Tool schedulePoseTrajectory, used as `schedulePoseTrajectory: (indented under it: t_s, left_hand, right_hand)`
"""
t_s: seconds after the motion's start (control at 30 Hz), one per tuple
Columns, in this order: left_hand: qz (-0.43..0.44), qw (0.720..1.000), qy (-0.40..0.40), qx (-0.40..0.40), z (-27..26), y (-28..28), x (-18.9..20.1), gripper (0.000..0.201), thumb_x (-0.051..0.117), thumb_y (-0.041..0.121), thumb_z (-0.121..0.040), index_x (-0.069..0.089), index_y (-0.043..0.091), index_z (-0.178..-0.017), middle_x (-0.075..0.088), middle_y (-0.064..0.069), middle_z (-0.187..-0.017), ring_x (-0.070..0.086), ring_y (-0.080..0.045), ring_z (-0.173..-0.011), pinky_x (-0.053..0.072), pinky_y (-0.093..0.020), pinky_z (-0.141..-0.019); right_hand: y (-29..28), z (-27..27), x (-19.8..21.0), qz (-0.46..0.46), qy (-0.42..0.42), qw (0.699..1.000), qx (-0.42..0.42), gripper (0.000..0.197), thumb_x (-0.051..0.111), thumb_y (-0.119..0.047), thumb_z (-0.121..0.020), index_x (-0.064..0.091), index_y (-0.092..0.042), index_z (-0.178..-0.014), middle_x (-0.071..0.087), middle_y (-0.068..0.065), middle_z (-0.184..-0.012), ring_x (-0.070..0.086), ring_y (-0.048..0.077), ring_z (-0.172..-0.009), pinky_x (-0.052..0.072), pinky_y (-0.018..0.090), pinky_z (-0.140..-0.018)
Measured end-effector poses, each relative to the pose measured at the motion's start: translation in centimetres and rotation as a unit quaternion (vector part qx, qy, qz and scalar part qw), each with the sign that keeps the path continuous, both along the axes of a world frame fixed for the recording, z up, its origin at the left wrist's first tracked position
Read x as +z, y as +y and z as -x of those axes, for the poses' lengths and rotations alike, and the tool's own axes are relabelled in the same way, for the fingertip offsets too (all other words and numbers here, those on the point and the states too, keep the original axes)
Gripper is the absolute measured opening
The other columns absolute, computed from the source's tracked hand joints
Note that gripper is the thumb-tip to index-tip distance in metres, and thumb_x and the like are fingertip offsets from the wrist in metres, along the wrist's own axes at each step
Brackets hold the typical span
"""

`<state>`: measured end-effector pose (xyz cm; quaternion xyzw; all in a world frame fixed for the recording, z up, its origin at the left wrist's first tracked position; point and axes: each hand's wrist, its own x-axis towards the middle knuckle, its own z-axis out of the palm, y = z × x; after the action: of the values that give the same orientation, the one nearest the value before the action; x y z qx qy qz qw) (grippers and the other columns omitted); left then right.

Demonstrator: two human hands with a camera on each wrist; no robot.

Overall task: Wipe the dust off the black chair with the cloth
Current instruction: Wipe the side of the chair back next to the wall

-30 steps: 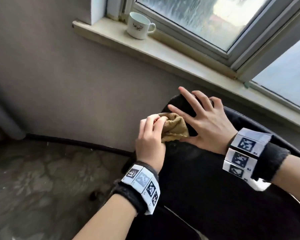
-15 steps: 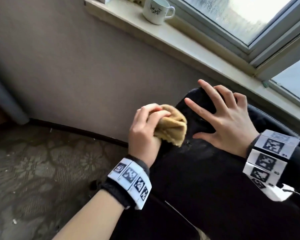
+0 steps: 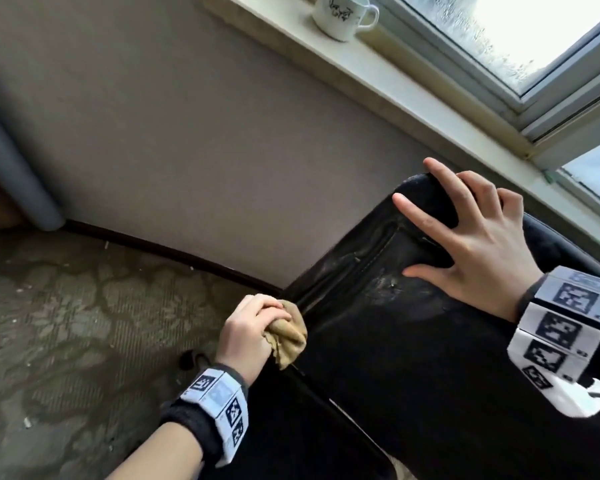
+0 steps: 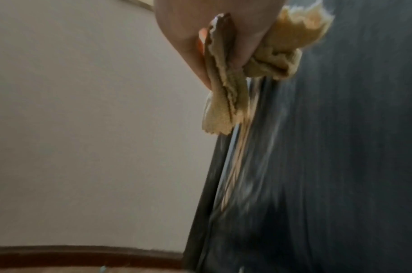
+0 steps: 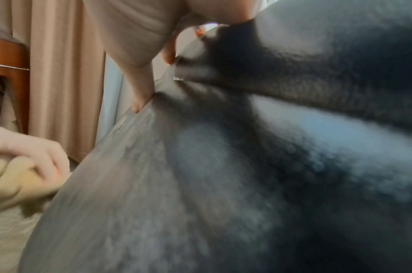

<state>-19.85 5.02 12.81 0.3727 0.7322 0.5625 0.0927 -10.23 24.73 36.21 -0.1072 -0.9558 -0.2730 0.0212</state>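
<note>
The black chair (image 3: 395, 341) fills the lower right of the head view, its padded surface dusty near the seam (image 3: 368, 268). My left hand (image 3: 253, 327) grips a bunched tan cloth (image 3: 288, 337) and presses it against the chair's left edge, low down. In the left wrist view the cloth (image 4: 226, 88) hangs from my curled fingers beside the chair's edge (image 4: 247, 166). My right hand (image 3: 471, 237) lies flat with fingers spread on the top of the chair. The right wrist view shows the chair surface (image 5: 200, 184) blurred, with the left hand (image 5: 24, 166) at the left.
A grey wall (image 3: 187, 133) stands close behind the chair. A white mug (image 3: 340, 15) sits on the window sill (image 3: 413, 84) above. Patterned floor (image 3: 66, 323) lies to the left, with a dark skirting strip (image 3: 174, 251) and a grey pipe (image 3: 11, 164).
My left hand has slid the cloth down the chair's left edge from near the top. The right hand has stayed spread on the top of the chair.
</note>
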Motion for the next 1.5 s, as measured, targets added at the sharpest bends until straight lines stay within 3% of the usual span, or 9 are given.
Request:
schedulePoseTrajectory:
  t_s: [0.23, 0.43, 0.6, 0.7, 0.8, 0.97, 1.23, 1.4, 1.5]
  left_hand:
    - [-0.121, 0.992, 0.012, 0.042, 0.8, 4.7, 7.4, 0.032, 0.061, -0.013, -0.066, 0.073, 0.007, -0.088, 0.064, -0.006, -0.098, 0.059, -0.017, -0.095, 0.046, -0.023, -0.089]
    - [-0.058, 0.997, -0.049, 0.015, -1.1, 3.8, 2.9, 0.024, 0.057, -0.004, -0.062, 0.071, 0.008, -0.078, 0.065, 0.002, -0.084, 0.055, -0.006, -0.084, 0.040, -0.005, -0.081]
    - [0.092, 0.990, -0.101, -0.040, -1.1, -0.3, -1.8, 0.026, 0.048, 0.003, -0.053, 0.066, 0.017, -0.065, 0.062, 0.000, -0.068, 0.051, -0.006, -0.069, 0.044, -0.029, -0.062]
    - [0.071, 0.971, -0.225, 0.037, -0.3, -0.3, -2.6, 0.033, 0.049, -0.015, -0.066, 0.067, 0.013, -0.067, 0.067, 0.004, -0.061, 0.061, -0.007, -0.055, 0.050, -0.022, -0.049]
    - [-0.008, 0.974, -0.206, 0.098, 1.4, 1.3, -0.1, 0.048, 0.055, -0.019, -0.061, 0.071, 0.024, -0.075, 0.068, 0.007, -0.074, 0.063, -0.004, -0.069, 0.052, -0.018, -0.065]
    - [-0.063, 0.986, -0.155, 0.015, 0.3, 3.6, 2.7, 0.034, 0.049, 0.001, -0.063, 0.074, 0.012, -0.083, 0.067, 0.007, -0.087, 0.062, -0.006, -0.084, 0.046, -0.010, -0.079]
    - [0.161, 0.972, -0.168, 0.018, -0.9, 0.6, -4.5, 0.027, 0.058, -0.013, -0.072, 0.071, 0.007, -0.085, 0.070, -0.010, -0.086, 0.065, -0.029, -0.083, 0.038, -0.021, -0.069]
    - [0.147, 0.950, -0.264, 0.081, 0.4, 0.2, -5.7, 0.028, 0.056, 0.000, -0.070, 0.072, 0.022, -0.071, 0.071, 0.000, -0.075, 0.066, -0.024, -0.074, 0.053, -0.028, -0.072]
    - [0.071, 0.942, -0.272, 0.185, 1.2, 0.7, -4.4, 0.042, 0.053, -0.019, -0.068, 0.072, 0.018, -0.073, 0.069, 0.001, -0.077, 0.062, -0.016, -0.075, 0.042, -0.001, -0.069]
  right_hand:
    - [-0.3, 0.0, 0.0, 0.002, 0.011, 1.000, 0.003, 0.085, 0.066, -0.058, -0.060, 0.036, -0.037, -0.137, 0.027, 0.013, -0.151, 0.038, 0.039, -0.124, 0.032, 0.050, -0.092]
    - [-0.2, 0.0, -0.2, 0.008, 0.017, 1.000, -0.001, 0.086, 0.067, -0.058, -0.059, 0.037, -0.036, -0.136, 0.028, 0.013, -0.151, 0.037, 0.038, -0.123, 0.032, 0.050, -0.091]
    - [-0.3, 0.1, -0.2, 0.011, 0.019, 1.000, -0.003, 0.085, 0.067, -0.058, -0.059, 0.039, -0.035, -0.136, 0.027, 0.012, -0.151, 0.037, 0.037, -0.123, 0.031, 0.050, -0.091]
    - [-0.3, 0.1, -0.3, 0.006, 0.019, 1.000, 0.001, 0.084, 0.066, -0.058, -0.060, 0.039, -0.035, -0.136, 0.027, 0.012, -0.151, 0.037, 0.037, -0.123, 0.030, 0.050, -0.092]
    - [-0.4, 0.1, -0.2, 0.007, 0.023, 1.000, 0.002, 0.083, 0.066, -0.058, -0.061, 0.039, -0.035, -0.136, 0.027, 0.013, -0.150, 0.035, 0.037, -0.124, 0.029, 0.050, -0.092]
    - [-0.6, 0.2, -0.2, 0.011, 0.021, 1.000, -0.004, 0.082, 0.065, -0.058, -0.062, 0.039, -0.035, -0.136, 0.026, 0.012, -0.151, 0.034, 0.038, -0.124, 0.028, 0.050, -0.093]
    - [-0.8, 0.3, -0.1, 0.014, 0.016, 1.000, -0.006, 0.082, 0.065, -0.058, -0.061, 0.041, -0.034, -0.135, 0.027, 0.013, -0.151, 0.033, 0.037, -0.124, 0.028, 0.051, -0.094]
    - [-2.5, -0.1, 0.7, -0.001, -0.019, 1.000, -0.004, 0.079, 0.062, -0.050, -0.066, 0.037, -0.027, -0.138, 0.019, 0.015, -0.154, 0.024, 0.039, -0.135, 0.027, 0.059, -0.100]
    - [-3.7, -0.9, -1.1, -0.072, -0.135, 0.980, 0.123, 0.074, 0.071, -0.034, -0.071, 0.041, -0.022, -0.137, 0.022, 0.012, -0.154, 0.020, 0.034, -0.141, 0.023, 0.060, -0.106]
